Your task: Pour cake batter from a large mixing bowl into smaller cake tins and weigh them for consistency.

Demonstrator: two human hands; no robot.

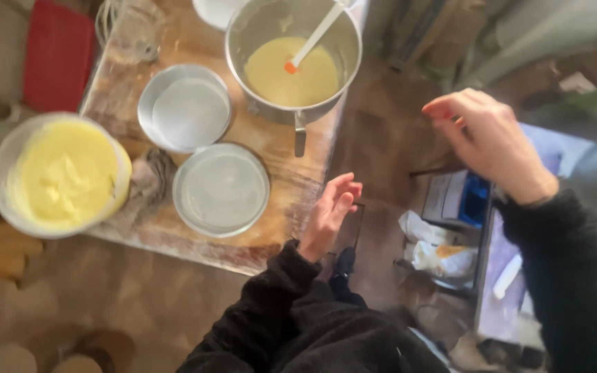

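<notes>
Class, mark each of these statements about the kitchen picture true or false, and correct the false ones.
1. Both hands are empty. True: the left hand and the right hand hold nothing.
2. The metal pot holds yellow batter and a spatula. True.
3. The two round pans are full of batter. False: both are lined and hold no batter.
4. The bowl of yellow mixture sits right of the pot. False: it sits at the table's left edge.

Wooden table point(291, 186): mixing bowl point(291, 62) at far right edge, spatula point(316, 34) in its batter. Two lined cake pans – one point(184, 107) left of bowl, one point(221, 188) nearer. Tub point(60, 173) overhangs left edge. Left hand point(329, 214) just off table's right edge – right hand point(485, 141) further right.
</notes>
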